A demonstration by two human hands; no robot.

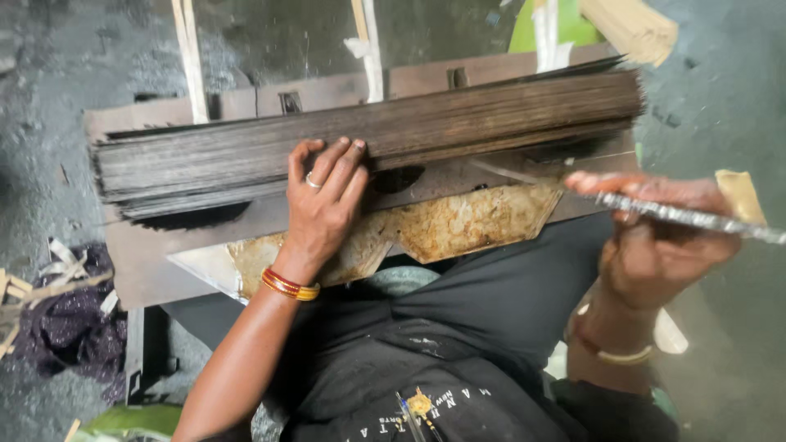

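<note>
Grey floor behind — left hand (326,200) presses sheet stack (368,139); right hand (655,245) grips blade (696,218).

Probably a workshop: stacked thin sheets (368,135), gritty floor (49,106).

Under my left hand (323,205) I see a dark brown stack (368,139); below it, a rust-mottled plate (467,223); red-gold bangles (288,285).

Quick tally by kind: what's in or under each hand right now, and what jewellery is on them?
Stack of dark sheets under the left hand: 1
Thin metal strip in the right hand: 1
Wrist bangle sets: 2, left, right
Finger ring: 1
Total: 5
</note>
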